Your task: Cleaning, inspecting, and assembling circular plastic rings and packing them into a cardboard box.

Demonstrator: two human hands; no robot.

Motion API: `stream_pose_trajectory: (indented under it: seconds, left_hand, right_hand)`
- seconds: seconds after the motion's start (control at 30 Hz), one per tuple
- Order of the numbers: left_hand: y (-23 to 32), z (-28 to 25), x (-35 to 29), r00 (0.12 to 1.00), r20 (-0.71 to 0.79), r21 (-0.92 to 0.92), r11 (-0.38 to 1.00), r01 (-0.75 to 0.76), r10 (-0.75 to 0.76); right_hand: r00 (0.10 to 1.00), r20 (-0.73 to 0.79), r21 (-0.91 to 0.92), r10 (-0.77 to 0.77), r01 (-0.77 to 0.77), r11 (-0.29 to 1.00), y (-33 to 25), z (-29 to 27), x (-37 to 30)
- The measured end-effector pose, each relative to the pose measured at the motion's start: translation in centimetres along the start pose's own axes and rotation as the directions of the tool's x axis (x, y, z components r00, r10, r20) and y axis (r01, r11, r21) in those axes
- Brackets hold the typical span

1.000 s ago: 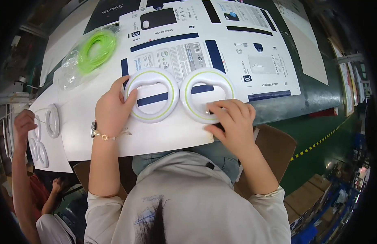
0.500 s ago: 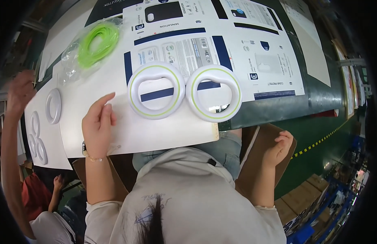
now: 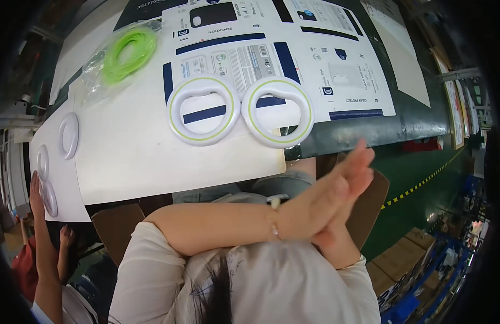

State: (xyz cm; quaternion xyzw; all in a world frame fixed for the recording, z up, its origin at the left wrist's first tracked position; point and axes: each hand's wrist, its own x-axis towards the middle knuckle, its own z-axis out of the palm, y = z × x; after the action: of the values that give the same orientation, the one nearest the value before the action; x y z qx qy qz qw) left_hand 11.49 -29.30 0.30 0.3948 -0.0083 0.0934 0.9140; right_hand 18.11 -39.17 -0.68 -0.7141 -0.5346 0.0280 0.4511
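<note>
Two white oval rings with green trim lie side by side on the table, one at the left (image 3: pixel 204 109) and one at the right (image 3: pixel 278 110), partly on printed flat cartons (image 3: pixel 315 59). My left hand (image 3: pixel 339 186) has crossed my body, a bracelet on its wrist, and lies flat against my right hand (image 3: pixel 330 244) below the table edge at the right. Both hands hold nothing and their fingers are stretched out. They are off the table, well clear of the rings.
A clear bag of bright green rings (image 3: pixel 123 54) lies at the back left. Plain white rings (image 3: pixel 68 135) sit along the left edge of the white sheet (image 3: pixel 131 162). Another person's hand (image 3: pixel 34 186) reaches up there. Cardboard boxes (image 3: pixel 417 243) stand on the green floor, right.
My hands left the two rings and came off the table. The left arm swung across my body to the right, and the two palms now meet below the table edge.
</note>
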Motion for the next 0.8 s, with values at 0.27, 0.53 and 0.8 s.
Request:
stream_pose_trajectory:
  seconds: [0.27,0.53,0.8]
  left_hand:
    - [0.5,1.9,-0.8,0.874,0.474,0.381,0.871,-0.312,0.106]
    - [-2.9,2.1,1.4,0.86,0.49,0.828,0.233,-0.51,0.14]
    - [1.6,6.3,3.8,0.883,0.431,0.821,0.325,-0.469,0.185]
  right_hand:
    - [0.794,-0.533,0.499,0.291,0.017,0.866,3.6,-2.1,2.8]
    - [0.743,-0.381,0.924,0.551,0.281,0.26,1.9,-2.2,1.9]
    - [0.637,-0.705,0.654,0.312,0.412,0.635,-4.2,-0.6,2.9]
